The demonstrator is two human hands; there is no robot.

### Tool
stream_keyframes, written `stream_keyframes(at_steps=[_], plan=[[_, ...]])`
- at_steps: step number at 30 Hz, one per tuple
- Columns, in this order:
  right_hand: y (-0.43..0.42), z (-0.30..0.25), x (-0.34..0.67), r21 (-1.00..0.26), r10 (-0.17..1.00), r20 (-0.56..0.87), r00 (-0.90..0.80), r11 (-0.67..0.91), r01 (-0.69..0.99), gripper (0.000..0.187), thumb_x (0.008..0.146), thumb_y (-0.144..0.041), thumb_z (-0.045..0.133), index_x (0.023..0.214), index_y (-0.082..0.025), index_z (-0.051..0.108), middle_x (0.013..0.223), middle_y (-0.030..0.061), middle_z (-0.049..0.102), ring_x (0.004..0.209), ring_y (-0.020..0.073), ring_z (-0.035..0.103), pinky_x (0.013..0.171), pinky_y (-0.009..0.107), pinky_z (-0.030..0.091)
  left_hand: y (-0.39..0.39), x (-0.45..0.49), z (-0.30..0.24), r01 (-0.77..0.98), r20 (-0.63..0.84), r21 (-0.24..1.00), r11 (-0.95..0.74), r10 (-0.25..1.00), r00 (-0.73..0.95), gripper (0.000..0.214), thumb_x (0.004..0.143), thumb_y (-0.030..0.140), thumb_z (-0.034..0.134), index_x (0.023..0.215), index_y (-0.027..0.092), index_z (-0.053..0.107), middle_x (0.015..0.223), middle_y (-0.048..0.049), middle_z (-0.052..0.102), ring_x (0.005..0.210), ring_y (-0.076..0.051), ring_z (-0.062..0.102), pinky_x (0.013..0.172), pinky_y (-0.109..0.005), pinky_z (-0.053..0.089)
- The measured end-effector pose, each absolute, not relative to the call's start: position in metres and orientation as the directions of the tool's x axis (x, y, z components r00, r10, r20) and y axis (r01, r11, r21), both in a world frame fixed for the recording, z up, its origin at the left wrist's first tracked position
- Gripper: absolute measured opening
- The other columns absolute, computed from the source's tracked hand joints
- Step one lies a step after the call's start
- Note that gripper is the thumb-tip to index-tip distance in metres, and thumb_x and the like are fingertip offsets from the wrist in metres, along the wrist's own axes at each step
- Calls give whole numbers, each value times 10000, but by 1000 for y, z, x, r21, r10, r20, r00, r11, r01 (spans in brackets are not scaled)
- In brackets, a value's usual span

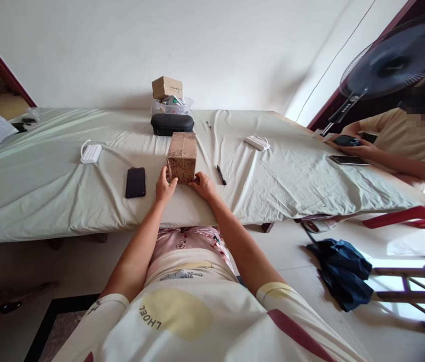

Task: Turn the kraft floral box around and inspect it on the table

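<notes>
Box (181,158) near table (46,186) front edge, mid-width; phone (135,182) to its left, pen (221,175) to its right. Case (172,123) behind box; tub (171,106) at back edge, second box (167,87) on it.

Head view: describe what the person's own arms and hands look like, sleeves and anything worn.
Both forearms are bare, and the left hand and right hand wear no gloves; no rings or watch are visible. Short sleeves end near the elbows: pale cream cloth with yellow patches, a dark red band on the right sleeve, and small dark print on the left sleeve.
</notes>
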State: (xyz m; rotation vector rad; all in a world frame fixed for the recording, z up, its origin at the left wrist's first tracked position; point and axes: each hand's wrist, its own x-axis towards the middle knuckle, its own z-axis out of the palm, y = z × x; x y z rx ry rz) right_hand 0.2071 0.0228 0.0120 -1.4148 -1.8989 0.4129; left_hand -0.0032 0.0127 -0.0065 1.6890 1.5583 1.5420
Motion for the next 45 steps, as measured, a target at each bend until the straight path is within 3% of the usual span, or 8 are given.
stream_keyframes(at_steps=[6, 15, 23, 28, 31, 35, 41, 45], plan=[[16, 14, 205, -554, 897, 339, -284, 434, 710, 207, 903, -385, 718, 987, -198, 690, 881, 27, 734, 790, 181, 637, 744, 275, 463, 7, 4, -6, 575, 499, 746, -336, 854, -149, 1197, 749, 354, 884, 1671, 146, 150, 1673, -275, 358, 1563, -414, 379, 1252, -542, 393], [13, 10, 204, -468, 839, 395, -374, 534, 704, 146, 981, -336, 657, 944, -206, 713, 882, 38, 740, 792, 187, 648, 764, 281, 478, 5, 7, -6, 563, 497, 749, -351, 858, -127, 1430, 663, 441, 966, 1689, 158, 11, 1689, -311, 272, 1592, -441, 302, 1257, -560, 369], [14, 8, 204, -388, 755, 432, -493, 649, 654, 216, 1019, -297, 584, 1097, -205, 764, 1021, 73, 765, 907, 193, 698, 826, 279, 520, 1, 10, 1, 680, 483, 690, -250, 858, -175, 1428, 659, 578, 939, 1671, 74, 67, 1609, -358, 372, 1515, -484, 418, 1209, -574, 418], [14, 6, 203, -342, 711, 469, -523, 693, 635, 264, 1029, -280, 536, 1141, -194, 759, 1059, 96, 765, 991, 215, 720, 901, 310, 561, 1, 9, 3, 707, 468, 680, -195, 858, -213, 1369, 689, 589, 911, 1672, 93, 98, 1582, -338, 427, 1476, -471, 478, 1167, -552, 467], [13, 8, 202, -340, 699, 621, -354, 648, 681, 358, 1061, -326, 468, 1298, -183, 694, 1207, 138, 733, 1119, 240, 700, 1006, 368, 561, 1, 9, 1, 715, 487, 668, -207, 848, -209, 1378, 698, 561, 905, 1669, 56, 66, 1581, -352, 426, 1476, -471, 478, 1163, -543, 472], [11, 13, 206, -287, 602, 790, -116, 531, 798, 544, 1074, -427, 418, 1566, -202, 475, 1510, 178, 580, 1403, 307, 552, 1187, 520, 449, 1, 12, 0, 738, 531, 630, -241, 827, -184, 1348, 709, 561, 885, 1654, 16, 94, 1590, -372, 402, 1489, -478, 460, 1172, -542, 464], [3, 21, 207, -78, 545, 761, -352, 615, 784, 555, 1037, -483, 498, 1556, -287, 519, 1639, 125, 470, 1550, 346, 397, 1248, 568, 352, 1, 14, -3, 708, 555, 638, -303, 818, -150, 1310, 706, 578, 874, 1662, 103, 115, 1652, -325, 336, 1525, -460, 411, 1209, -573, 422], [-3, 29, 202, -102, 623, 678, -389, 604, 790, 491, 1039, -457, 517, 1506, -321, 584, 1640, 93, 478, 1578, 335, 356, 1266, 569, 314, 1, 12, -3, 651, 578, 662, -373, 806, -126, 1288, 704, 536, 883, 1657, 104, 132, 1662, -315, 317, 1558, -446, 361, 1246, -566, 382]])
